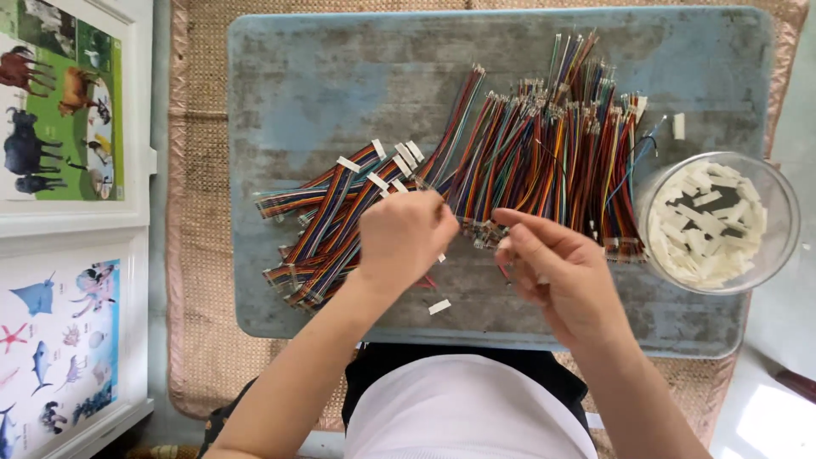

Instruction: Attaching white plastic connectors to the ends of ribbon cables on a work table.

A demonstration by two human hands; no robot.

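At frame centre, the left hand (406, 235) pinched a ribbon cable (466, 223), its fingers (442, 223) together on it; the right hand (552, 272) fingers (518, 223) clamped its other end. The cable pile (544, 161) lay just beyond on the bench (323, 76).

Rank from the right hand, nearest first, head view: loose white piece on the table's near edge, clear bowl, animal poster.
From the right hand:
1. Loose white piece, just to its left near the table's front edge.
2. Clear bowl of white connectors, on the right of the table.
3. Animal poster, far left, off the table.
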